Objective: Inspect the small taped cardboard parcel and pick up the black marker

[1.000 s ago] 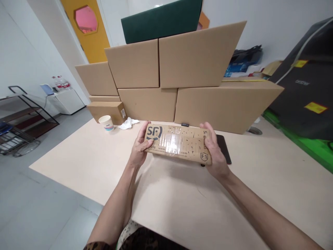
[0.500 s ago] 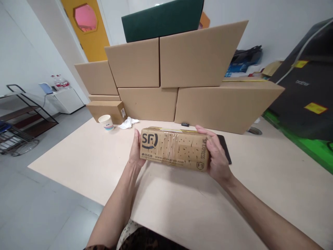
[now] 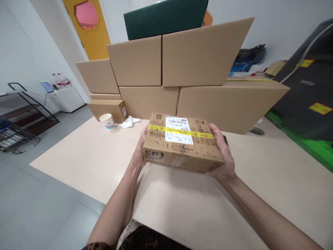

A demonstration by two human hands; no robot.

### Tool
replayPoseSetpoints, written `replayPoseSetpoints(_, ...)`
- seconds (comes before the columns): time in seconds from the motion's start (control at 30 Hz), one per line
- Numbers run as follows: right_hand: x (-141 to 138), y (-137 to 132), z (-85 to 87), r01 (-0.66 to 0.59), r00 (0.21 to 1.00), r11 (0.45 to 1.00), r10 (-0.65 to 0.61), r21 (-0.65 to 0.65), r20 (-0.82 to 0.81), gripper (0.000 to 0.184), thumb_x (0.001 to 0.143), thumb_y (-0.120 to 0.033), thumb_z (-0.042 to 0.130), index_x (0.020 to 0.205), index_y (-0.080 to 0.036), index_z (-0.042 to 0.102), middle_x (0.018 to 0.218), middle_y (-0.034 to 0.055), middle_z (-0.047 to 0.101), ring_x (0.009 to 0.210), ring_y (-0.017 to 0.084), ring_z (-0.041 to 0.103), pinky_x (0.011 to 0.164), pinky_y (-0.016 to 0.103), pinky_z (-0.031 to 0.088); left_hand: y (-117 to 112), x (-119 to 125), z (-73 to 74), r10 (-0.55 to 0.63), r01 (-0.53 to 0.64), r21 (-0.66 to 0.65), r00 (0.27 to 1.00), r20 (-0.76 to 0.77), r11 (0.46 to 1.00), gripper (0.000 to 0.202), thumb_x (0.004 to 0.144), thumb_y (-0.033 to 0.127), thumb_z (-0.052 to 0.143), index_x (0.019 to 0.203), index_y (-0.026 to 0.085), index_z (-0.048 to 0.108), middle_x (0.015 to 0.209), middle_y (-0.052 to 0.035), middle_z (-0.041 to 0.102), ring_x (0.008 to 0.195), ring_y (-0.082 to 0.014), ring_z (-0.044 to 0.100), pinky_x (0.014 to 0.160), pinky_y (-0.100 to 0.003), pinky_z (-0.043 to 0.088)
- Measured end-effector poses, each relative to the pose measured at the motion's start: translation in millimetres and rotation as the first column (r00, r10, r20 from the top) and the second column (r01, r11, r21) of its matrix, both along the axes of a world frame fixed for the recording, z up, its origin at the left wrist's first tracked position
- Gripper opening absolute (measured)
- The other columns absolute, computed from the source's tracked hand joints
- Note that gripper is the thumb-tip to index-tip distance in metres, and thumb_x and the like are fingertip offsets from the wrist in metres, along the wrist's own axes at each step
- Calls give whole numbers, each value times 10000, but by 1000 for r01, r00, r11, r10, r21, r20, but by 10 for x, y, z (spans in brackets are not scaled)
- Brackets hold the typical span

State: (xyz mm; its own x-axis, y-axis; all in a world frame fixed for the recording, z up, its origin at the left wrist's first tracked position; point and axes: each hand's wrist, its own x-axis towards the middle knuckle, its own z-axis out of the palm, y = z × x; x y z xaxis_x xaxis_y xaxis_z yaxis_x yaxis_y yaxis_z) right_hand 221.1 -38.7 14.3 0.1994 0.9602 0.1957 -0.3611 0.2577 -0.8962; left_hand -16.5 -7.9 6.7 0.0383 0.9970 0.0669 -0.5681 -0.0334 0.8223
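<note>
I hold the parcel (image 3: 182, 147) above the near table (image 3: 85, 156), left hand (image 3: 139, 154) and right hand (image 3: 223, 158) clasping its ends, label up. Step in hand, I judge: inspection. Next calls for a steady, level grip.

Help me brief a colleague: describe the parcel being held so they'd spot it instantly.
Start at the beige table before the wall of plain brown cartons. Above its middle, the left hand and right hand hold a small printed cardboard parcel. Only it carries a white label and yellow tape.
</note>
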Motion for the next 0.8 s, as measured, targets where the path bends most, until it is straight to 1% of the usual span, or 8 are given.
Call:
replayPoseSetpoints(0.1,19,16,137,-105,993,975,95,-196,-64,531,887,-626,605,1344,-357,638,1371,45,731,1349,366,640,1026,553,598,-37,45,-49,27,-21,142,999,-40,990,913,720,777,791,1461,290,570,1508,-104,627,1486,-372,502,1171,-478,481)
replayPoseSetpoints(0.2,90,24,238,-233,972,922,226,-310,-60,524,820,-603,663,1251,-304,680,1147,86,814,1165,398,744,897,561,650,-73,53,-50,9,3,220,999,-50,975,1013,663,856,765,1485,309,537,1562,-112,571,1511,-387,465,1192,-507,457)
replayPoseSetpoints(0.27,139,31,255,-248,968,913,245,-325,-50,509,793,-557,694,1229,-293,682,1099,91,822,1096,402,769,869,571,657,-92,48,-28,-6,19,229,998,-55,973,992,657,816,806,1467,300,557,1547,-117,583,1509,-394,466,1193,-508,460)
replayPoseSetpoints(0.37,201,47,222,-186,981,958,193,-220,12,531,794,-496,715,1287,-313,642,1197,77,797,1131,394,755,910,585,645,-100,42,-9,-8,17,212,999,-42,977,869,681,658,883,1411,275,606,1466,-106,654,1463,-395,526,1173,-500,491)
replayPoseSetpoints(0.47,262,68,164,-127,978,992,128,-14,167,672,769,-453,785,1396,-353,566,1371,60,714,1276,390,677,1025,583,596,-71,40,-55,-53,57,129,998,-33,990,704,695,589,885,1273,237,688,1325,-95,749,1368,-402,622,1137,-515,526)
replayPoseSetpoints(0.6,307,81,113,-196,901,958,91,211,424,933,724,-450,875,1543,-425,429,1552,38,559,1401,381,562,1139,582,510,-19,39,-154,-120,120,3,989,-88,993,636,601,567,945,1070,182,756,1110,-113,828,1262,-426,698,1122,-532,539)
replayPoseSetpoints(0.7,299,80,87,-241,880,943,112,230,463,1006,776,-472,854,1620,-472,306,1641,20,469,1450,369,522,1177,597,470,-10,36,-169,-108,111,32,991,-85,993,640,628,566,936,1108,181,760,1092,-106,835,1263,-409,703,1124,-518,542)
replayPoseSetpoints(0.8,302,96,34,-240,898,946,131,216,420,1050,813,-530,823,1664,-477,210,1706,0,395,1537,363,428,1238,605,397,-20,29,-133,-115,130,127,986,-125,983,689,671,550,923,1224,184,734,1185,-114,814,1299,-400,680,1123,-504,544)
